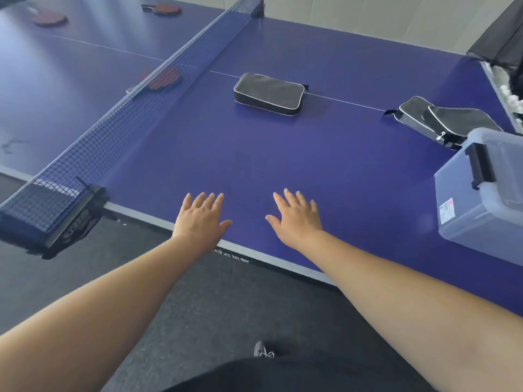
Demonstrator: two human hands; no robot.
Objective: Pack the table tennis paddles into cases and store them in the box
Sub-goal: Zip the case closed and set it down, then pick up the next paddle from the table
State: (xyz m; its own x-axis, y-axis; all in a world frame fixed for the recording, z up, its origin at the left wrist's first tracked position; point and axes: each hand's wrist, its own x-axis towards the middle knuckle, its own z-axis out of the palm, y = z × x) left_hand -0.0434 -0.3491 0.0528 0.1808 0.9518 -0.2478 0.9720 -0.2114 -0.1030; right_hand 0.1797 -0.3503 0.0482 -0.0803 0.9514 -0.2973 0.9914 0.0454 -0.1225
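Two hands extended palm-down over near edge of blue table (353,179), fingers straight and slightly spread, nothing held. Left hand (199,219) positioned just over white edge strip, thumb pointing inward; right hand (297,216) beside it, slightly apart, thumb angled toward left hand. Contact with table surface not determinable. Closed black case (268,93) with white piping lying flat on centre line, well beyond both hands, on near side of net (113,120). Two further cases (441,123) stacked and overlapping at right, near table end, just behind clear plastic box (481,205). Box resting on table at right edge of view, lid on, black latch (481,165) visible on its side, label on its near wall. Three red paddles on far side of net: one (164,79) lying close against net and seen through mesh, one (49,18) at far left, one (167,9) further along far edge. Net clamp (76,219) fixed to table edge at left of left hand. Black mesh container (506,49) holding white balls (509,94) at upper right, beyond table end. Grey carpet below table edge; dark clothing and one shoe (264,350) at bottom of view.
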